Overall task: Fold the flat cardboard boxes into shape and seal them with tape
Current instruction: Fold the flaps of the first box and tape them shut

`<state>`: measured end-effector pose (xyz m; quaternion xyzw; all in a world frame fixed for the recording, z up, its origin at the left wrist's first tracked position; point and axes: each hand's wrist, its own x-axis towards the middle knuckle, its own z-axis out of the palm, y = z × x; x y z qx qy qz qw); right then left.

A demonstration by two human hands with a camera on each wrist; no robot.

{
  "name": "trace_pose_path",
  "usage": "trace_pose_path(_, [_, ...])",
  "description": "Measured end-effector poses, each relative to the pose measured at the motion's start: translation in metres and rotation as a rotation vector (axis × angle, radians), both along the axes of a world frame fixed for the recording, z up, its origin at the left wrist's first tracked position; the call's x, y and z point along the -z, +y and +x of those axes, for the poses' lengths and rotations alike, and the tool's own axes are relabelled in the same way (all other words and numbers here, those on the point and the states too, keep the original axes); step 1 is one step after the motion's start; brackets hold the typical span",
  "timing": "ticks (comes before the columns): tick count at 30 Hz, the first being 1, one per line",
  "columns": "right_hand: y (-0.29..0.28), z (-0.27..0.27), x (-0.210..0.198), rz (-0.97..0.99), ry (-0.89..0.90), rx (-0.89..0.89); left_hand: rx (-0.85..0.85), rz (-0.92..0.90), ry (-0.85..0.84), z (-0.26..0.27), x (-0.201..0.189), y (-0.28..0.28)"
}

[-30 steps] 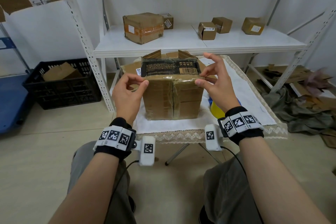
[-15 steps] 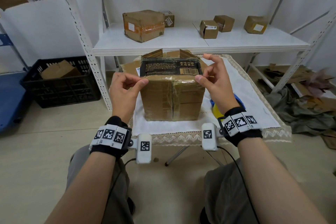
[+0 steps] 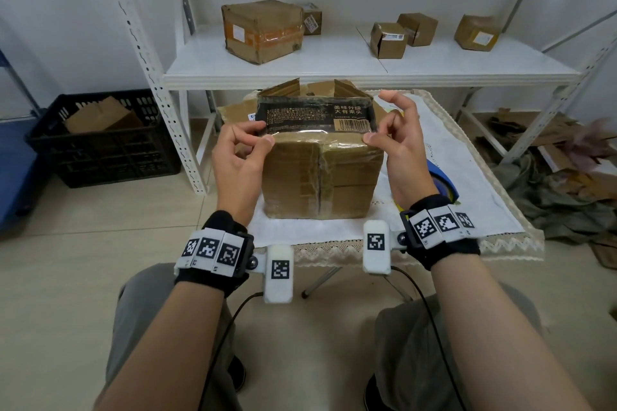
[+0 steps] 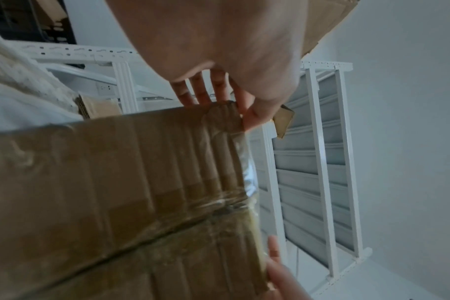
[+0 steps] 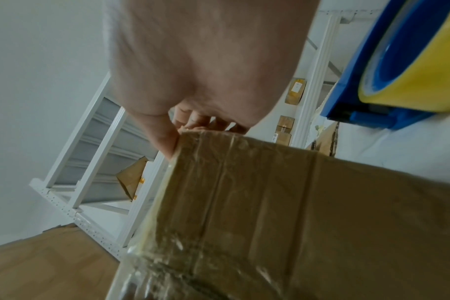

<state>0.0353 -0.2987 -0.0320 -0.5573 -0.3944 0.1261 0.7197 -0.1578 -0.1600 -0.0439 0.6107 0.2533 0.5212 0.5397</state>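
A brown taped cardboard box (image 3: 320, 177) stands upright on the small cloth-covered table (image 3: 467, 210). Its near top flap (image 3: 317, 113) carries a black printed label and leans up toward me; the other top flaps stand open behind it. My left hand (image 3: 263, 138) pinches the flap's near left corner between thumb and forefinger. My right hand (image 3: 375, 133) pinches the near right corner, its other fingers raised and curled. In the left wrist view the thumb of my left hand (image 4: 254, 115) lies on the box (image 4: 116, 192) at its corner. In the right wrist view my right hand (image 5: 172, 146) grips the box (image 5: 295, 213) likewise.
A blue and yellow tape dispenser (image 3: 440, 182) lies on the table right of the box, also in the right wrist view (image 5: 398, 71). Flat cardboard (image 3: 233, 113) lies behind the box. Sealed boxes (image 3: 262, 30) sit on the white shelf (image 3: 334, 73). A black crate (image 3: 100, 140) stands left; scrap cardboard (image 3: 551, 157) lies right.
Both hands keep their pinch on the flap's two near corners. My right hand's fingers have curled in a little, and the view has shifted slightly.
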Motion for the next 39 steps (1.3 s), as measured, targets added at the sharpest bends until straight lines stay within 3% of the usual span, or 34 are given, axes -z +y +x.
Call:
trace_pose_path(7, [0.002, -0.009, -0.004, 0.023, 0.096, 0.011, -0.064, -0.164, -0.057, 0.014, -0.009, -0.004])
trace_pose_path(14, [0.0, -0.01, -0.007, 0.043, 0.16, -0.015, -0.11, -0.195, -0.044, 0.018, -0.012, -0.011])
trace_pose_path(24, [-0.019, -0.018, -0.01, -0.085, -0.293, 0.173, -0.079, -0.112, -0.031, 0.012, -0.007, -0.014])
trace_pose_path(30, [-0.014, -0.014, -0.02, -0.254, -0.756, 0.312, -0.08, -0.056, -0.008, 0.006, -0.004, -0.012])
trace_pose_path(39, [-0.006, -0.026, -0.025, -0.274, -0.886, 0.225, -0.069, -0.047, 0.005, 0.006, -0.003, -0.012])
